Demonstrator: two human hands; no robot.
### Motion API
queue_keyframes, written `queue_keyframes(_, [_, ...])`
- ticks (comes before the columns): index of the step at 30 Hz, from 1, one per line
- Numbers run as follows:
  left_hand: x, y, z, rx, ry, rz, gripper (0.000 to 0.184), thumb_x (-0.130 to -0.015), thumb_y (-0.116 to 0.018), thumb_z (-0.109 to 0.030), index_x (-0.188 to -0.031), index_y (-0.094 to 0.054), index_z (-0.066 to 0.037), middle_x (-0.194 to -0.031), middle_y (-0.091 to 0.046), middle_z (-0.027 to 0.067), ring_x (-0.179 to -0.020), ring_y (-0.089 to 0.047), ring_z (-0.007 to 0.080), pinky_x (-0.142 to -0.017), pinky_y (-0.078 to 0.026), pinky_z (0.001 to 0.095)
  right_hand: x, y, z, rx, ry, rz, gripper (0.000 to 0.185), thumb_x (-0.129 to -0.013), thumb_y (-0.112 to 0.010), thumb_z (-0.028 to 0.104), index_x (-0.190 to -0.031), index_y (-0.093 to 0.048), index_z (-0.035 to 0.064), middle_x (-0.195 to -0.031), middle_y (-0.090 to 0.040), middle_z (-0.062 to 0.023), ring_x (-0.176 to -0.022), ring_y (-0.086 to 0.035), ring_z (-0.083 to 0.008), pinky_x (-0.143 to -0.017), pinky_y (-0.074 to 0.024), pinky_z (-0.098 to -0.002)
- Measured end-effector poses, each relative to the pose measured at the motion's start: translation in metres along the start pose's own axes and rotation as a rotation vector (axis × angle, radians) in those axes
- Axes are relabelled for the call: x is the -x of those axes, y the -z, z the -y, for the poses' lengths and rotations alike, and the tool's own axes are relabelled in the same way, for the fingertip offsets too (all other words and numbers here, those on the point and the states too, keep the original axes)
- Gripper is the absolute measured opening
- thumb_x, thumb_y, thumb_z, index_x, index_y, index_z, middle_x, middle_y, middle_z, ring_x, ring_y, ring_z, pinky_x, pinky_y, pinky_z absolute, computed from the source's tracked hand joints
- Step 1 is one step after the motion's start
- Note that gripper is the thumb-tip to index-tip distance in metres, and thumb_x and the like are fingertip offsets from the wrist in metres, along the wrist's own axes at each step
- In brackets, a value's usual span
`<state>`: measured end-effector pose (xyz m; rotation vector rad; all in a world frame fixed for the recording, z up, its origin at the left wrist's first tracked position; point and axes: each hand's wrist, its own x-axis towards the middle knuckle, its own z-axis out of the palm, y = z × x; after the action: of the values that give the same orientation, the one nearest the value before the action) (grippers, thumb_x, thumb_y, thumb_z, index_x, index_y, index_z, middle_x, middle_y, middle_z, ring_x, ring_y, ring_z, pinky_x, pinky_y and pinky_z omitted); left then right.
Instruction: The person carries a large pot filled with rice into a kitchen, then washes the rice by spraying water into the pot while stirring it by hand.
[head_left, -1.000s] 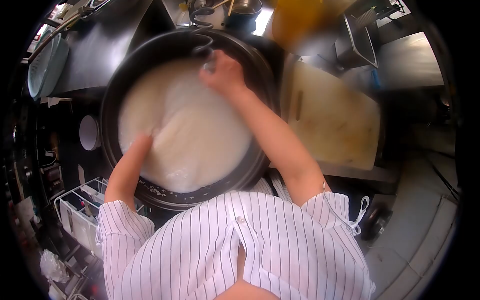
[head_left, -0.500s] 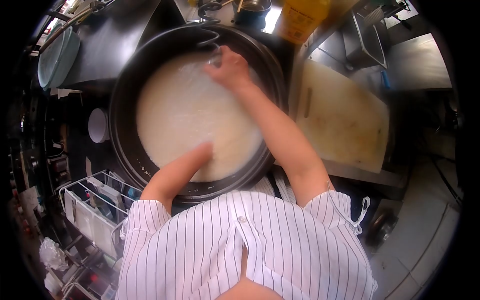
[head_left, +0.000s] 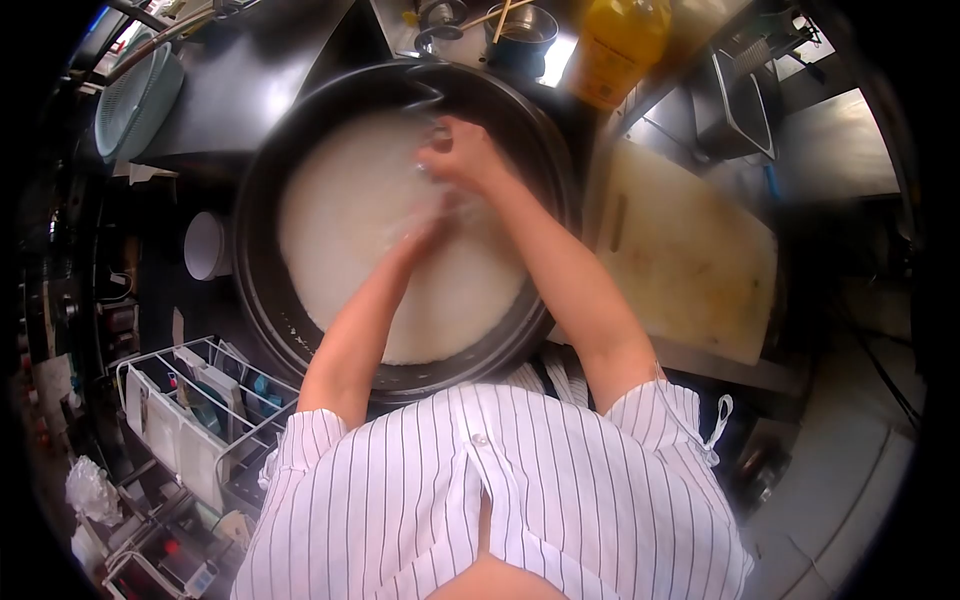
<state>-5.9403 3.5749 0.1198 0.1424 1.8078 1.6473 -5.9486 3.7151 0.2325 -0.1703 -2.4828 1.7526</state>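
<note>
A large dark round pot (head_left: 262, 290) is filled with cloudy, whitish liquid (head_left: 345, 220); whether there are grains below the surface cannot be told. My right hand (head_left: 462, 152) is over the far part of the liquid with its fingers curled together, close to the end of a thin, curved grey metal piece (head_left: 425, 100) at the pot's far rim. What lies inside those fingers is blurred. Smeared by motion, my left hand (head_left: 432, 222) is at the liquid near the middle of the pot, just below my right hand.
To the right lies a stained cutting board (head_left: 690, 250). A yellow container (head_left: 620, 50) and a small metal pot (head_left: 520, 35) stand behind. On the left are a white round container (head_left: 207, 246), a pale green basket (head_left: 140, 100) and a white wire rack (head_left: 200, 400).
My left hand has come up from the liquid's near part toward the middle, closer to my right hand. My right hand has shifted slightly nearer to me. The view has shifted a little.
</note>
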Motion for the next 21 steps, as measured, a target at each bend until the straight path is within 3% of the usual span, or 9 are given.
queue_keyframes(3, [0.002, 0.019, 0.008, 0.344, 0.368, 0.040, 0.039, -0.086, -0.044, -0.042, -0.104, -0.052, -0.008, -0.081, -0.053, 0.0055, -0.052, -0.048, 0.0144, -0.038, -0.038, 0.0204, -0.001, -0.005, -0.001, -0.005, 0.017, -0.032, 0.055, -0.060, -0.068, 0.037, -0.094, -0.056, -0.0040, -0.082, -0.064, -0.0149, -0.078, -0.063, -0.0247, -0.072, -0.0485, -0.0318])
queue_keyframes(5, [0.003, 0.029, 0.019, 1.049, 0.245, 0.543, 0.036, -0.087, -0.042, -0.043, -0.089, -0.054, -0.008, -0.075, -0.052, 0.0064, -0.058, -0.051, 0.0165, -0.047, -0.044, 0.0219, -0.001, -0.006, -0.001, -0.017, 0.009, -0.007, 0.055, -0.060, -0.068, 0.037, -0.094, -0.056, -0.0037, -0.083, -0.064, -0.0152, -0.079, -0.063, -0.0245, -0.072, -0.0485, -0.0319])
queue_keyframes(8, [0.006, 0.013, -0.001, 1.512, 0.530, 0.089, 0.037, -0.087, -0.043, -0.042, -0.091, -0.055, -0.007, -0.074, -0.053, 0.0074, -0.062, -0.054, 0.0189, -0.053, -0.047, 0.0251, 0.005, -0.006, 0.004, -0.064, -0.015, 0.056, 0.054, -0.060, -0.067, 0.037, -0.094, -0.056, -0.0032, -0.084, -0.063, -0.0166, -0.078, -0.063, -0.0261, -0.072, -0.0484, -0.0331])
queue_keyframes(9, [0.011, 0.006, -0.018, 1.515, 0.527, 0.090, 0.037, -0.087, -0.043, -0.042, -0.091, -0.055, -0.007, -0.074, -0.053, 0.0074, -0.062, -0.054, 0.0189, -0.053, -0.047, 0.0251, 0.007, -0.006, 0.007, -0.103, -0.030, 0.097, 0.053, -0.060, -0.067, 0.037, -0.093, -0.056, -0.0028, -0.084, -0.063, -0.0175, -0.078, -0.062, -0.0278, -0.072, -0.0482, -0.0343])
queue_keyframes(11, [0.020, -0.003, -0.044, 0.996, 0.331, -0.046, 0.035, -0.086, -0.046, -0.037, -0.096, -0.057, -0.005, -0.079, -0.057, 0.0097, -0.069, -0.056, 0.0209, -0.059, -0.048, 0.0298, 0.006, -0.008, 0.006, 0.008, 0.027, 0.057, 0.052, -0.060, -0.067, 0.037, -0.093, -0.056, -0.0022, -0.083, -0.062, -0.0184, -0.078, -0.062, -0.0300, -0.072, -0.0479, -0.0355])
queue_keyframes(12, [0.017, 0.001, -0.045, 0.996, 0.331, -0.044, 0.035, -0.086, -0.046, -0.037, -0.096, -0.057, -0.005, -0.079, -0.057, 0.0097, -0.069, -0.056, 0.0209, -0.059, -0.048, 0.0298, 0.005, -0.009, 0.006, 0.117, 0.082, 0.013, 0.050, -0.061, -0.066, 0.036, -0.092, -0.056, -0.0016, -0.082, -0.062, -0.0192, -0.078, -0.061, -0.0322, -0.072, -0.0476, -0.0368])
queue_keyframes(14, [0.005, 0.026, -0.049, -0.012, 0.110, -0.057, 0.038, -0.085, -0.050, -0.040, -0.100, -0.056, -0.005, -0.083, -0.058, 0.0052, -0.072, -0.059, 0.0193, -0.057, -0.047, 0.0258, 0.005, -0.008, 0.005, 0.131, 0.086, -0.044, 0.049, -0.061, -0.066, 0.036, -0.092, -0.056, -0.0013, -0.081, -0.061, -0.0197, -0.078, -0.060, -0.0335, -0.072, -0.0472, -0.0374])
queue_keyframes(18, [0.009, 0.079, -0.056, -0.638, -0.340, -0.535, 0.040, -0.083, -0.052, -0.037, -0.094, -0.061, 0.000, -0.087, -0.062, 0.0179, -0.077, -0.062, 0.0278, -0.065, -0.048, 0.0330, 0.004, -0.004, 0.010, 0.113, 0.054, -0.102, 0.049, -0.061, -0.065, 0.036, -0.093, -0.056, -0.0004, -0.084, -0.061, -0.0193, -0.082, -0.060, -0.0331, -0.074, -0.0467, -0.0370])
queue_keyframes(21, [0.041, 0.114, -0.061, -1.142, -0.160, -0.492, 0.039, -0.084, -0.048, -0.036, -0.089, -0.062, 0.001, -0.086, -0.061, 0.0217, -0.079, -0.060, 0.0335, -0.072, -0.046, 0.0390, 0.003, -0.001, 0.012, 0.161, 0.010, -0.097, 0.051, -0.061, -0.066, 0.036, -0.096, -0.056, -0.0001, -0.087, -0.061, -0.0188, -0.084, -0.060, -0.0320, -0.075, -0.0466, -0.0362])
